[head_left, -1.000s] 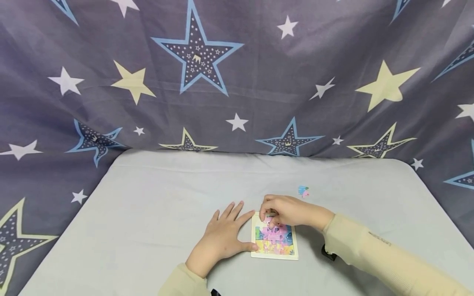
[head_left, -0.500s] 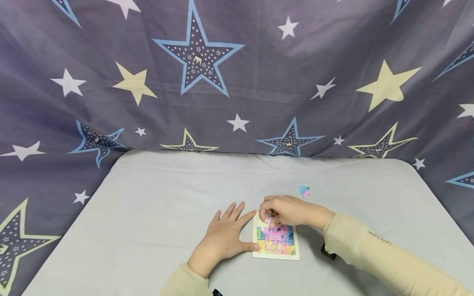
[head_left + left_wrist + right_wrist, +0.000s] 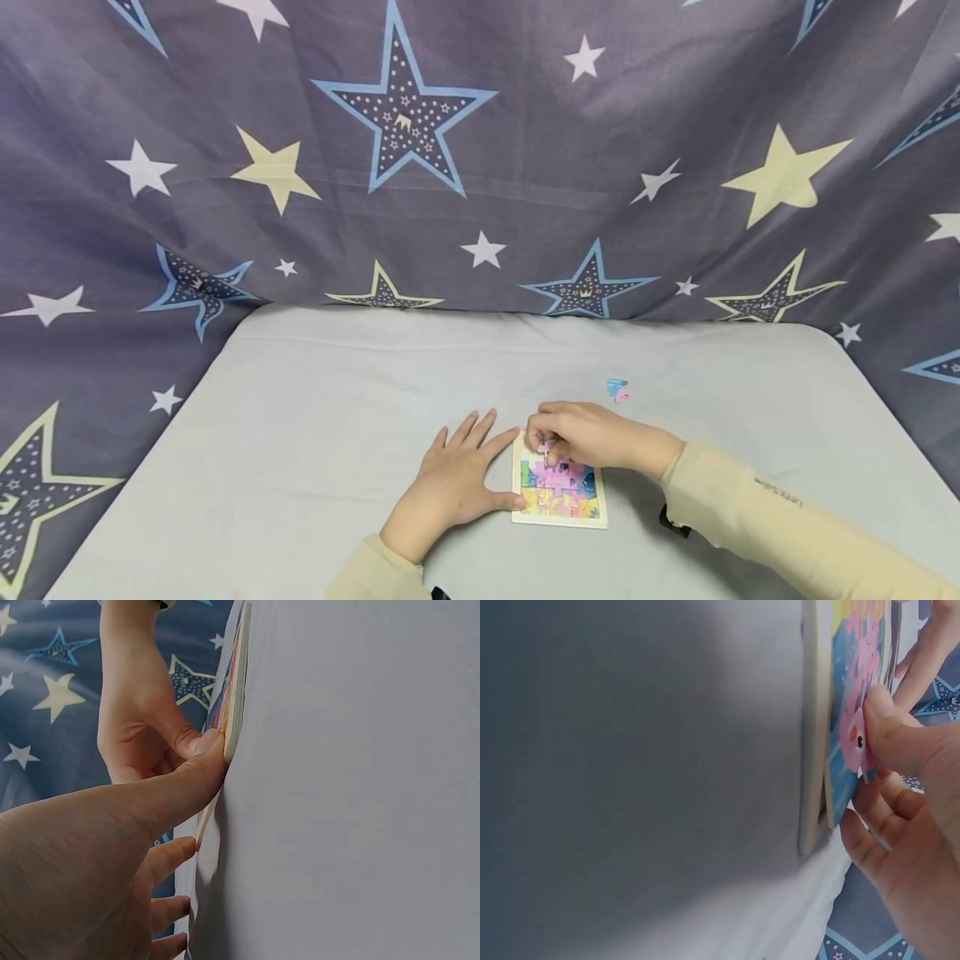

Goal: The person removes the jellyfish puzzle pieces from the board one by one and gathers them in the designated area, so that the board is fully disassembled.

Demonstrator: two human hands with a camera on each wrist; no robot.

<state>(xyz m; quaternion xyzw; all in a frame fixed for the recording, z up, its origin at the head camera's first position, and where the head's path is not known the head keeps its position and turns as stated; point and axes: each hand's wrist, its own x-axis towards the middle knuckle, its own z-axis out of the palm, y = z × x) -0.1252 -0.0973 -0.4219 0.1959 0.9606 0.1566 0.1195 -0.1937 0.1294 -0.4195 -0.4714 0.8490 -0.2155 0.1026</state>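
Observation:
In the head view, a small jigsaw puzzle with a pink figure, blue sides and a yellow bottom lies in a pale frame. My left hand rests spread at its left, thumb on the lower left edge and index fingertip at the upper left corner. Over the upper part, my right hand pinches a pink puzzle piece between thumb and curled fingers. The right wrist view shows the thumb pressed on pink-and-blue pieces, a blue corner standing slightly proud of the frame.
Loose blue-and-pink puzzle pieces lie on the table beyond my right hand. A pale grey cloth covers the table. Behind it hangs a dark curtain printed with stars.
My right hand and forearm have shifted slightly nearer and to the right, the fingers still at the puzzle's upper part. The left hand keeps its place at the frame.

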